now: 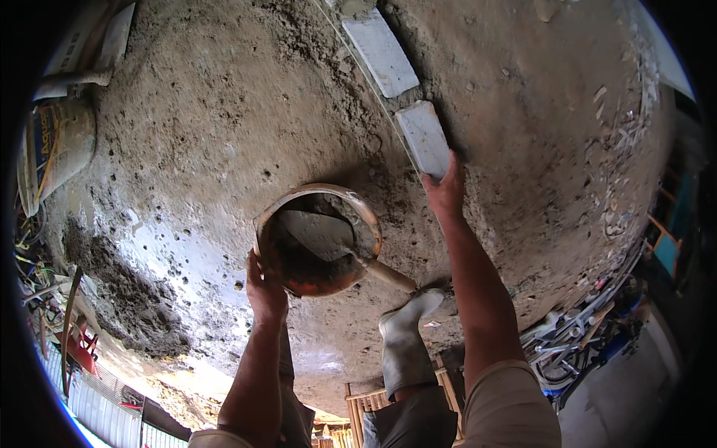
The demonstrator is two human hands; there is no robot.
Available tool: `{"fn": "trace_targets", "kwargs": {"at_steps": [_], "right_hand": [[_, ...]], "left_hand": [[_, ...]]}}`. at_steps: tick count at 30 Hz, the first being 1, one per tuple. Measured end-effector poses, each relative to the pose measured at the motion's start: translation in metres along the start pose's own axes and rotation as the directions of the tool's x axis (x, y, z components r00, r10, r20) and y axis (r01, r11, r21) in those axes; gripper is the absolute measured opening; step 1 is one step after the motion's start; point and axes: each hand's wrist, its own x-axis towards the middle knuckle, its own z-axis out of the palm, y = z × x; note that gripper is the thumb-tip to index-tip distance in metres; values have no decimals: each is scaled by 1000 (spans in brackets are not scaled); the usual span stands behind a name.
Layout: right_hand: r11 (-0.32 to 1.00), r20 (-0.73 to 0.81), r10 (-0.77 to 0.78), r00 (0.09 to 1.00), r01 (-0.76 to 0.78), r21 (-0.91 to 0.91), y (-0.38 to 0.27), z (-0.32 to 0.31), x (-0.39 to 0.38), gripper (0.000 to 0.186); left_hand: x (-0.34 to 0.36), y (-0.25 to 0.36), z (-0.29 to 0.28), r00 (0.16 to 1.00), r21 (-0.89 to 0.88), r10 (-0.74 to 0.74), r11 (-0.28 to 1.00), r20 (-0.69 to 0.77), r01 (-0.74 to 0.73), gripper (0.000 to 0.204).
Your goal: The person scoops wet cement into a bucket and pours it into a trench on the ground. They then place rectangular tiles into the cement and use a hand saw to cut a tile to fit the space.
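Note:
My right hand (pixel 447 193) grips the near end of a pale, whitish brick (pixel 423 136) lying on the ground. A second pale brick (pixel 379 54) lies beyond it, in line with it, with a small gap between. A thin string (pixel 373 86) runs along the left side of both. My left hand (pixel 267 295) is closed on the left rim of a round, orange-brown bucket (pixel 375 222). Inside the bucket rests a trowel (pixel 320 233) with a mortar-grey blade; its wooden handle (pixel 390 275) sticks out over the near right rim. The bucket's bottom is dark and hard to make out.
Rough earthen ground (pixel 187 112) surrounds the bucket. At far left lies a dirty pail (pixel 71 142). A dark heap of wet material (pixel 123 291) is at left. Pipes and tools (pixel 582 336) clutter the right edge. My white boot (pixel 407 336) stands just behind the bucket.

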Motion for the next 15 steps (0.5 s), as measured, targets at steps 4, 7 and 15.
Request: {"fn": "trace_targets", "kwargs": {"at_steps": [4, 7, 15], "right_hand": [[997, 33, -67, 997, 69, -42, -16, 4, 18, 96], [987, 61, -136, 989, 141, -72, -15, -3, 21, 96], [920, 21, 40, 999, -45, 389, 22, -11, -11, 92]], "left_hand": [[-1, 1, 2, 1000, -67, -12, 998, -7, 11, 40], [-1, 4, 0, 1000, 89, 24, 996, 10, -25, 39], [-2, 1, 0, 998, 98, -39, 994, -40, 43, 44]]}}
